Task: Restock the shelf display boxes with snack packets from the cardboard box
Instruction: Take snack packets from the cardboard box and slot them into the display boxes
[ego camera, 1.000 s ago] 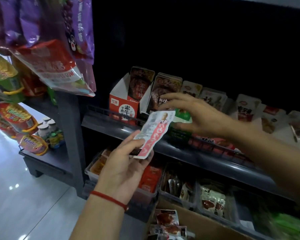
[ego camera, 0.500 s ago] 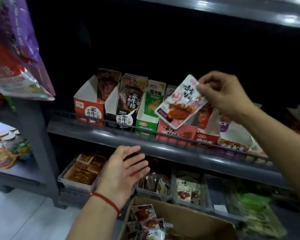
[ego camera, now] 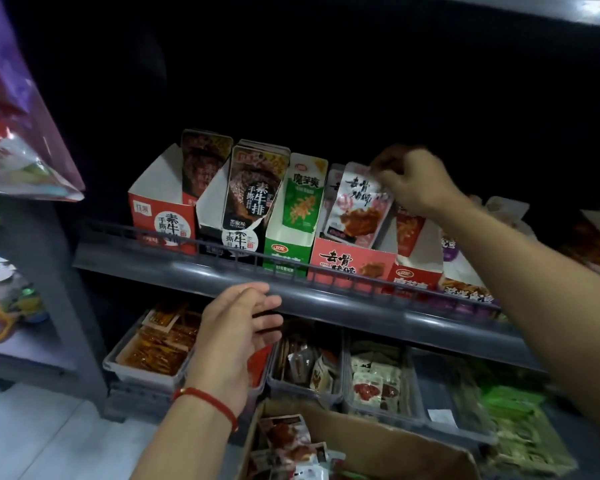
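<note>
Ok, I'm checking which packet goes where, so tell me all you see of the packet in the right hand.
The packet is a flat, glossy white-and-pink pouch with black brush lettering and a picture of reddish-brown meat. The right hand pinches its top corner. It stands tilted, its lower end inside the pink display box.

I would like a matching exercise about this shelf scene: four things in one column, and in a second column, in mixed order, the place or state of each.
Things:
1. right hand
2. left hand
3. cardboard box
4. green display box

Places or states:
A. open, holding nothing, in front of the shelf rail
B. at the bottom of the view, with packets inside
C. pinches the top of a pink snack packet at the pink display box
D. stands on the upper shelf, between the black box and the pink one

Pairs: 1-C, 2-A, 3-B, 4-D
</note>
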The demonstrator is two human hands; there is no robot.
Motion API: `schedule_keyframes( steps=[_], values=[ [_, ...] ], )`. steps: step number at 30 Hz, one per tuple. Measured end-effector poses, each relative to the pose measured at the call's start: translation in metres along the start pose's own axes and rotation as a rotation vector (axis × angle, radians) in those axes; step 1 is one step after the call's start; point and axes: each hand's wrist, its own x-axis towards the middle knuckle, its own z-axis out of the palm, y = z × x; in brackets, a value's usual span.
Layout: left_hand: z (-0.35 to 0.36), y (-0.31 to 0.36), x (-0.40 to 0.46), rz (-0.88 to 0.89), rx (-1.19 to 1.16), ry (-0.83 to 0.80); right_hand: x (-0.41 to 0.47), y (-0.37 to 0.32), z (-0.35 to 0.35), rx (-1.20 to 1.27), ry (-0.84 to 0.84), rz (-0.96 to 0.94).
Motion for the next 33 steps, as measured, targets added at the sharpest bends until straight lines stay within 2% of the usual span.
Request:
schedule_keyframes(
  steps=[7,12,17,21,24,26,28,31,33],
  values=[
    [0.002,-0.002,-0.004,-0.002,0.001,-0.025,0.005,0.001,0.048,-0.147,0.018,0.055],
    [0.002,-0.002,-0.004,0.006,-0.003,-0.024,0.008,0.004,0.052,-0.376,0.074,0.018],
    [0.001,-0.003,-0.004,0.013,0.002,-0.018,0.009,-0.001,0.049,-0.473,0.068,-0.001],
    [-0.001,-0.004,-0.003,0.018,0.047,-0.032,-0.001,-0.006,0.041,-0.484,0.195,-0.083],
    [0.000,-0.004,-0.007,0.027,0.140,-0.072,-0.027,-0.009,0.029,-0.409,0.335,-0.292],
    [0.002,-0.009,-0.010,0.034,0.250,-0.112,-0.060,-0.011,0.019,-0.347,0.359,-0.414],
    [0.006,-0.018,-0.012,0.049,0.406,-0.160,-0.102,-0.011,0.014,-0.361,0.311,-0.508],
    [0.015,-0.044,-0.016,0.122,0.721,-0.281,-0.175,0.002,0.020,-0.339,0.064,-0.563],
    [0.019,-0.067,-0.019,0.165,0.977,-0.433,-0.221,0.016,0.029,-0.303,-0.105,-0.550]
  ],
)
